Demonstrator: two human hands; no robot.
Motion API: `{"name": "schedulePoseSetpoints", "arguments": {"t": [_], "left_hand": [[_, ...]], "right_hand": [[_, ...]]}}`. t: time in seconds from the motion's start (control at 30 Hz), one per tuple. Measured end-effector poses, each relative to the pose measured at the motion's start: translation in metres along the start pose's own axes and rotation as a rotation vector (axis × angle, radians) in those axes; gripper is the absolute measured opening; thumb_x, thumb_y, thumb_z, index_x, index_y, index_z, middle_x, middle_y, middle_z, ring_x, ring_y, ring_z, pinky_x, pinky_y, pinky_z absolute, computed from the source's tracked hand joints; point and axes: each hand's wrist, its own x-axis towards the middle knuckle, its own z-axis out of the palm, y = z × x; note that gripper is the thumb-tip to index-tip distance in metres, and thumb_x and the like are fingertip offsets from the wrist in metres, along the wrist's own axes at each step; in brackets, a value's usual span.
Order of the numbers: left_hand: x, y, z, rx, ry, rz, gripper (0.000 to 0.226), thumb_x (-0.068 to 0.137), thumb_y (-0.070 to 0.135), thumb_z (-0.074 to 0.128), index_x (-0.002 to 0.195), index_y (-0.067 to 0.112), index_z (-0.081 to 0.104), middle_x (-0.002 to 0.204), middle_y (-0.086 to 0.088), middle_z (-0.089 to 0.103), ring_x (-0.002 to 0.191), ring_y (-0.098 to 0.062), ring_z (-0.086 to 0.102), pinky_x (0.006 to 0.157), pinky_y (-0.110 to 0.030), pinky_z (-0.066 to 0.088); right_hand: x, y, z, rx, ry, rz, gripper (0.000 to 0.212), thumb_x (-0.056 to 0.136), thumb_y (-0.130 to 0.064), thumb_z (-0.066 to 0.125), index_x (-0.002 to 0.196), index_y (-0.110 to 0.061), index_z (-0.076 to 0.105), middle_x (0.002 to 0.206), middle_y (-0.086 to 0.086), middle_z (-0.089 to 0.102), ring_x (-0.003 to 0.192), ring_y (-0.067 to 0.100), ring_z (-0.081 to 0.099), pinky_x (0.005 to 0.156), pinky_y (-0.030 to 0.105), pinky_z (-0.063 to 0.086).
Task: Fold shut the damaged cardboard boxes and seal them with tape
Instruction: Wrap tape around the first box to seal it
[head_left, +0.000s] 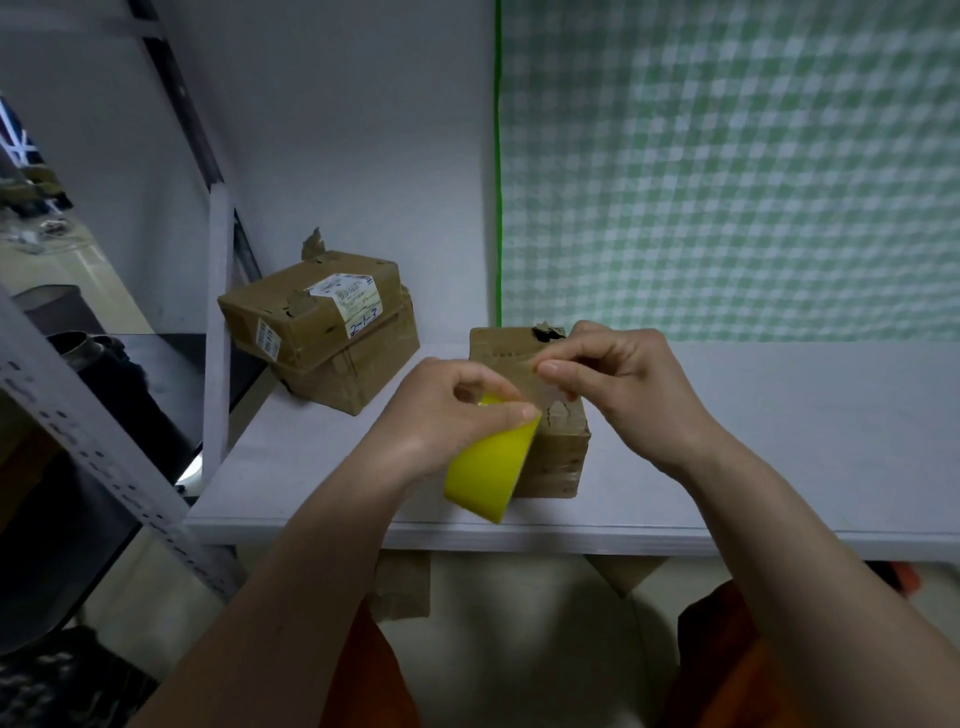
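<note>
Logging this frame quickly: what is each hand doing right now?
Left hand: grips the yellow tape roll.
Right hand: fingers pinched above the small cardboard box, probably on the tape's end; the strip is not clearly visible.

On the shelf (779, 441), stacked boxes (322, 327) sit left of the near box (556, 447)

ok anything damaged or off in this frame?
Yes. The near box has a torn hole at its far top edge and cracked cardboard near the tape roll. On the stacked boxes, a torn flap sticks up at the back and the upper box sits askew.
</note>
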Motion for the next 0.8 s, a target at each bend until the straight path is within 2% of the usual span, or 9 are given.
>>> {"name": "schedulePoseSetpoints", "arguments": {"t": [0.1, 0.23, 0.37, 0.43, 0.57, 0.63, 0.7, 0.73, 0.8], "left_hand": [[0.002, 0.005, 0.006, -0.084, 0.052, 0.130, 0.023, 0.063, 0.017, 0.087, 0.075, 0.029, 0.071, 0.108, 0.010, 0.065, 0.106, -0.006, 0.060, 0.096, -0.028, 0.046], [0.003, 0.007, 0.018, -0.181, 0.069, 0.233, 0.030, 0.071, 0.002, 0.079, 0.079, 0.029, 0.069, 0.078, 0.009, 0.072, 0.079, -0.005, 0.068, 0.074, -0.018, 0.052], [0.007, 0.002, 0.027, -0.176, 0.184, 0.183, 0.022, 0.075, 0.010, 0.078, 0.077, 0.031, 0.072, 0.070, 0.014, 0.071, 0.068, 0.002, 0.065, 0.067, -0.015, 0.047], [0.009, 0.004, 0.030, -0.213, 0.229, 0.158, 0.021, 0.077, 0.011, 0.077, 0.073, 0.031, 0.073, 0.070, 0.011, 0.072, 0.069, -0.001, 0.065, 0.068, -0.018, 0.048], [0.013, 0.005, 0.032, -0.234, 0.331, 0.103, 0.023, 0.080, 0.009, 0.075, 0.068, 0.028, 0.070, 0.064, 0.014, 0.068, 0.058, -0.002, 0.061, 0.063, -0.018, 0.051], [0.014, -0.003, 0.031, -0.278, 0.400, 0.036, 0.020, 0.081, 0.010, 0.073, 0.068, 0.026, 0.070, 0.065, 0.013, 0.067, 0.057, -0.004, 0.061, 0.062, -0.023, 0.052], [0.014, -0.011, 0.032, -0.318, 0.463, -0.025, 0.015, 0.083, 0.013, 0.071, 0.071, 0.023, 0.070, 0.062, 0.010, 0.066, 0.059, -0.007, 0.061, 0.067, -0.033, 0.056], [0.014, -0.014, 0.034, -0.336, 0.486, -0.054, 0.014, 0.085, 0.015, 0.070, 0.073, 0.022, 0.070, 0.060, 0.008, 0.064, 0.059, -0.009, 0.060, 0.071, -0.038, 0.056], [0.015, -0.020, 0.040, -0.357, 0.522, -0.096, 0.013, 0.087, 0.017, 0.068, 0.075, 0.022, 0.069, 0.057, 0.007, 0.061, 0.060, -0.011, 0.059, 0.074, -0.043, 0.056]], "right_hand": [[-0.002, -0.007, 0.002, -0.016, -0.031, -0.044, 0.014, 0.084, -0.004, 0.065, 0.091, -0.012, 0.074, 0.067, -0.012, 0.056, 0.066, 0.000, 0.054, 0.067, 0.013, 0.042], [-0.003, -0.012, 0.000, -0.168, -0.047, -0.117, 0.020, 0.082, -0.005, 0.067, 0.095, -0.019, 0.073, 0.078, 0.003, 0.060, 0.076, 0.001, 0.054, 0.073, 0.011, 0.043], [-0.008, 0.001, -0.005, -0.421, 0.015, -0.232, 0.025, 0.087, -0.012, 0.064, 0.107, -0.026, 0.070, 0.090, -0.004, 0.058, 0.092, 0.002, 0.050, 0.082, 0.010, 0.038], [-0.014, 0.007, 0.000, -0.361, 0.030, -0.219, 0.035, 0.092, -0.011, 0.056, 0.122, -0.028, 0.060, 0.101, -0.005, 0.057, 0.100, 0.000, 0.053, 0.085, 0.010, 0.040], [-0.021, 0.014, -0.002, 0.148, 0.180, -0.118, 0.061, 0.094, -0.005, 0.048, 0.143, -0.026, 0.019, 0.132, 0.002, 0.050, 0.120, 0.011, 0.054, 0.090, 0.027, 0.052], [-0.023, 0.013, -0.014, 0.128, 0.282, -0.067, 0.042, 0.095, -0.009, 0.052, 0.134, -0.023, 0.043, 0.122, 0.000, 0.060, 0.113, 0.011, 0.060, 0.085, 0.027, 0.054], [-0.030, 0.014, -0.019, 0.042, 0.189, 0.044, 0.013, 0.088, -0.027, 0.064, 0.099, -0.023, 0.069, 0.094, -0.006, 0.071, 0.091, 0.006, 0.066, 0.074, 0.017, 0.051], [-0.036, 0.015, -0.017, 0.041, 0.077, 0.102, 0.012, 0.081, -0.033, 0.069, 0.086, -0.023, 0.071, 0.083, -0.006, 0.071, 0.081, 0.004, 0.065, 0.070, 0.014, 0.049], [-0.046, 0.021, -0.010, 0.027, -0.144, 0.220, 0.028, 0.068, -0.037, 0.075, 0.090, -0.021, 0.068, 0.081, -0.005, 0.068, 0.076, 0.004, 0.062, 0.068, 0.016, 0.048]]}}
